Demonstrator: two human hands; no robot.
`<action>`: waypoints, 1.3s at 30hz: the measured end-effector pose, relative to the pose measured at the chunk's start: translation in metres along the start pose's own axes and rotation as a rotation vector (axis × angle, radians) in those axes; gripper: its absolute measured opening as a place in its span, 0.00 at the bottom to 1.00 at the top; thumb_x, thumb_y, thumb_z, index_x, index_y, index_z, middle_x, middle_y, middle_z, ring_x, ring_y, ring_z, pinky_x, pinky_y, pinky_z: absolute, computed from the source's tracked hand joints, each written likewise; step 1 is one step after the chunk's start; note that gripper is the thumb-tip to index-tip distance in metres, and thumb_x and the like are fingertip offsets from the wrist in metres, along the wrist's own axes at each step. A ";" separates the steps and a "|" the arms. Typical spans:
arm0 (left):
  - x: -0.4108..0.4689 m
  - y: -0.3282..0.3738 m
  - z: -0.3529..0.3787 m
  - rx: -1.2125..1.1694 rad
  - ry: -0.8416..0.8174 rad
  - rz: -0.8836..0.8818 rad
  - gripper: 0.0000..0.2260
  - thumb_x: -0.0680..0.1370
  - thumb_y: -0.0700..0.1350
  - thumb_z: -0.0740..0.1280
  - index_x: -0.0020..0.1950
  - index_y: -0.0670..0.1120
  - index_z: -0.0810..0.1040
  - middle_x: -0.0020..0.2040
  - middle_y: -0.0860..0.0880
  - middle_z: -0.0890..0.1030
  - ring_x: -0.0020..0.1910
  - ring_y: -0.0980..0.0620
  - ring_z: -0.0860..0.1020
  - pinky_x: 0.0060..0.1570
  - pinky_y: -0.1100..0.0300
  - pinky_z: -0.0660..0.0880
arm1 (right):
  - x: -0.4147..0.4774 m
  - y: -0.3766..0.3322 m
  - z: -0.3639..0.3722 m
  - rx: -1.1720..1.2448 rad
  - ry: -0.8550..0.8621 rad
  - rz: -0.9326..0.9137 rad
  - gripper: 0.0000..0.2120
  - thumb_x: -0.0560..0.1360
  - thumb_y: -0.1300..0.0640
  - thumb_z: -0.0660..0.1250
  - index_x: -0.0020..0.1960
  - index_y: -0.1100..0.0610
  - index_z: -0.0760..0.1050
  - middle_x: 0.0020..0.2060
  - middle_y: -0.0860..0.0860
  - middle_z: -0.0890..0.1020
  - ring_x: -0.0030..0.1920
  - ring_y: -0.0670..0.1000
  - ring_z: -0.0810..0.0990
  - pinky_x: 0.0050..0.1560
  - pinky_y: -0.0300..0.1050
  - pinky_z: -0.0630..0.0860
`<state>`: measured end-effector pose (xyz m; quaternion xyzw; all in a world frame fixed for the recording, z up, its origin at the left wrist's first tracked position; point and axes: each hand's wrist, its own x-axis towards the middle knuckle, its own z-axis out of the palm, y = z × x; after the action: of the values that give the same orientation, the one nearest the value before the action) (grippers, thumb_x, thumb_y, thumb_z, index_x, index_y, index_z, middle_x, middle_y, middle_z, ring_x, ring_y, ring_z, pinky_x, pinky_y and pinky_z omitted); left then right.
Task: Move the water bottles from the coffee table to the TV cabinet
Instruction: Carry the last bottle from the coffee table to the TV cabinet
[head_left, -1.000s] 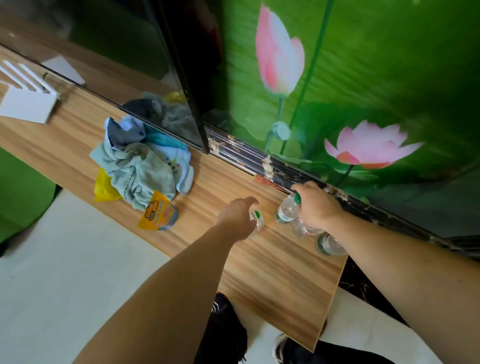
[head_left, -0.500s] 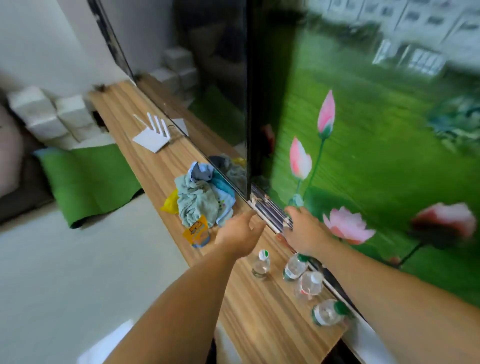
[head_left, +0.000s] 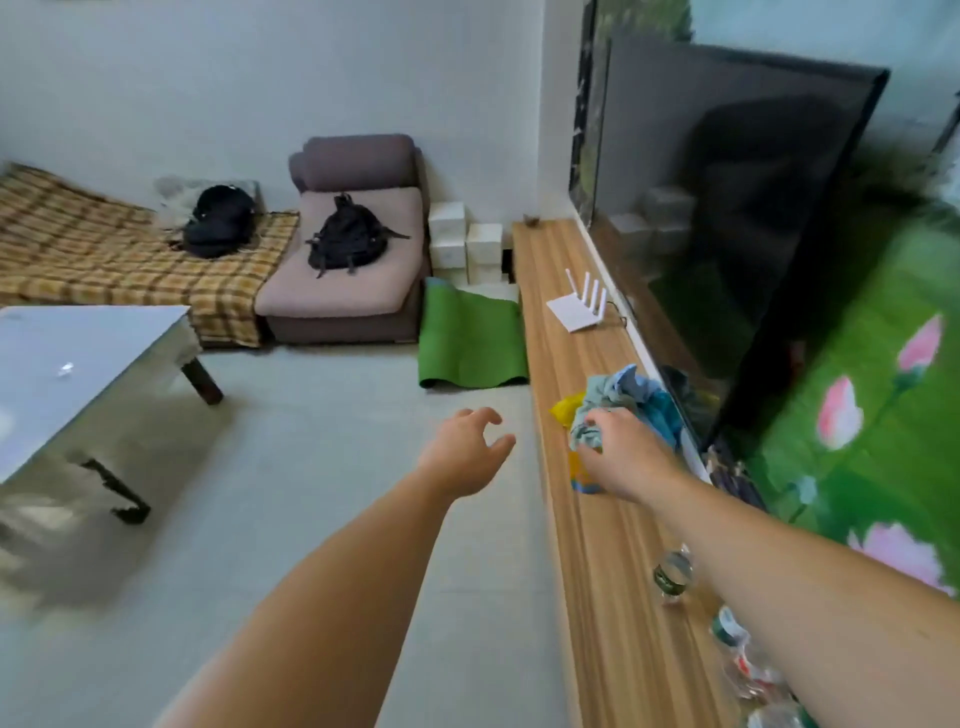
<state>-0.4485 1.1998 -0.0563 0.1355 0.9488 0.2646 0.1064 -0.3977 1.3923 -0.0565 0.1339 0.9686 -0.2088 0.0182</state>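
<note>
Now, from the head camera, my left hand (head_left: 465, 452) hangs over the pale floor just left of the long wood-grain TV cabinet (head_left: 587, 415), fingers spread and curled, holding nothing; my right hand (head_left: 621, 457) reaches above the cabinet top with loose fingers, empty, in front of the crumpled pile of blue and grey cloths (head_left: 631, 400) that lies on the cabinet; the small clear plastic water bottles with green labels (head_left: 672, 574) stand on the cabinet's near end, partly hidden under my right forearm and blurred, so I cannot count them; a white router with upright antennas (head_left: 576, 309) sits further along the cabinet; the large black television (head_left: 727, 208) stands along the cabinet's back edge; the white-topped coffee table (head_left: 78, 364) lies well left of the cabinet, across the floor.
</note>
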 end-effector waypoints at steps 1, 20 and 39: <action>-0.015 -0.019 -0.016 0.000 0.032 -0.037 0.19 0.79 0.55 0.61 0.68 0.50 0.71 0.69 0.47 0.71 0.65 0.46 0.73 0.61 0.53 0.72 | -0.002 -0.022 0.005 0.002 -0.012 -0.048 0.20 0.74 0.50 0.63 0.65 0.55 0.72 0.63 0.58 0.75 0.62 0.60 0.74 0.60 0.51 0.72; -0.422 -0.326 -0.219 0.028 0.460 -0.560 0.20 0.76 0.52 0.65 0.68 0.54 0.71 0.67 0.49 0.71 0.64 0.47 0.72 0.60 0.50 0.75 | -0.247 -0.418 0.121 -0.097 -0.212 -0.701 0.22 0.74 0.47 0.63 0.66 0.52 0.70 0.64 0.55 0.74 0.62 0.57 0.75 0.62 0.50 0.73; -0.468 -0.443 -0.283 -0.002 0.573 -0.668 0.19 0.76 0.51 0.64 0.67 0.54 0.72 0.65 0.51 0.72 0.60 0.49 0.74 0.52 0.50 0.80 | -0.251 -0.571 0.191 -0.127 -0.258 -0.852 0.21 0.75 0.46 0.62 0.66 0.50 0.69 0.63 0.53 0.73 0.61 0.56 0.75 0.58 0.52 0.75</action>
<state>-0.1743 0.5544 0.0069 -0.2576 0.9315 0.2435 -0.0814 -0.3124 0.7498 0.0203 -0.3054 0.9380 -0.1529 0.0595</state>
